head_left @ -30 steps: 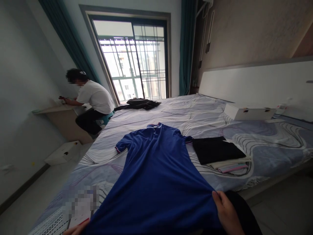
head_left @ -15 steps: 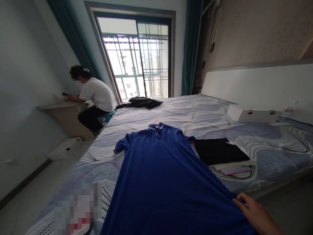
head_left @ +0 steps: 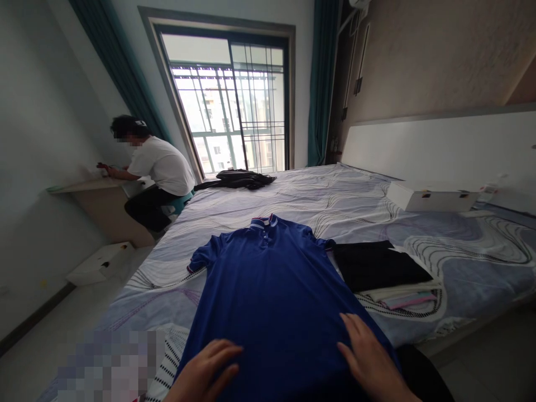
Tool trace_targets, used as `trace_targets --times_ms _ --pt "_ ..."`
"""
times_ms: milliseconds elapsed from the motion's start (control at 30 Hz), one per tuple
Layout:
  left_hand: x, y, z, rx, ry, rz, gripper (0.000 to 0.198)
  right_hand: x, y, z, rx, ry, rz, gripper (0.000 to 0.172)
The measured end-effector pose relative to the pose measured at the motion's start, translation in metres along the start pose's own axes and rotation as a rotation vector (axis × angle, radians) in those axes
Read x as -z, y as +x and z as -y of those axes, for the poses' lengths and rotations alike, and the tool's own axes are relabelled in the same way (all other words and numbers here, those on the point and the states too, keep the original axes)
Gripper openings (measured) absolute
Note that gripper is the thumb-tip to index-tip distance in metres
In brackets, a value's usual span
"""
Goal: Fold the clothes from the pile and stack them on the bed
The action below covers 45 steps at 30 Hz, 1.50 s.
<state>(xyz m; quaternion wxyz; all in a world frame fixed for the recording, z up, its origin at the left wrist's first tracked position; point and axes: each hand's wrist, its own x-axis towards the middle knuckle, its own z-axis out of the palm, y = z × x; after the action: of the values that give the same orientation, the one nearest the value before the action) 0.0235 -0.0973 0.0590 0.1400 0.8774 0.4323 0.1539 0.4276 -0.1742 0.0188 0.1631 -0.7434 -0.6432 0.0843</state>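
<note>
A dark blue polo shirt (head_left: 272, 290) lies spread on the bed, its striped collar toward the window and its short sleeves out to the sides. At the lower left of the shirt is my left hand (head_left: 209, 368), fingers extended over the cloth. My right hand (head_left: 368, 354) rests over the shirt's lower right side with fingers spread. Neither hand grips anything. The shirt's bottom hem lies out of view below the frame.
Folded clothes (head_left: 406, 296) with a black garment (head_left: 381, 262) on top lie right of the shirt. A white box (head_left: 435, 198) stands near the headboard, black clothing (head_left: 238, 178) at the bed's far edge. A person (head_left: 163, 167) sits by a desk (head_left: 96, 201) at left.
My right hand has let go of the shirt's lower right edge and moved inward onto the cloth. My left hand has come into view. The shirt's stretched lower right side has drawn in.
</note>
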Motion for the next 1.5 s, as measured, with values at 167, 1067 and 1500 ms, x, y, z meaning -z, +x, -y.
trace_targets --times_ms 167,1067,1500 --pt "-0.042 0.116 0.023 0.108 0.199 0.111 0.057 -0.043 0.095 0.104 0.223 0.038 0.253 0.07" --pt "0.008 0.332 0.272 0.898 0.403 -0.263 0.07 -0.083 0.47 0.051 -0.249 -0.219 -0.103 0.062" --pt "0.065 0.28 0.353 0.999 0.507 -0.101 0.068 -0.101 0.534 0.083 -0.014 -0.228 0.009 0.042"
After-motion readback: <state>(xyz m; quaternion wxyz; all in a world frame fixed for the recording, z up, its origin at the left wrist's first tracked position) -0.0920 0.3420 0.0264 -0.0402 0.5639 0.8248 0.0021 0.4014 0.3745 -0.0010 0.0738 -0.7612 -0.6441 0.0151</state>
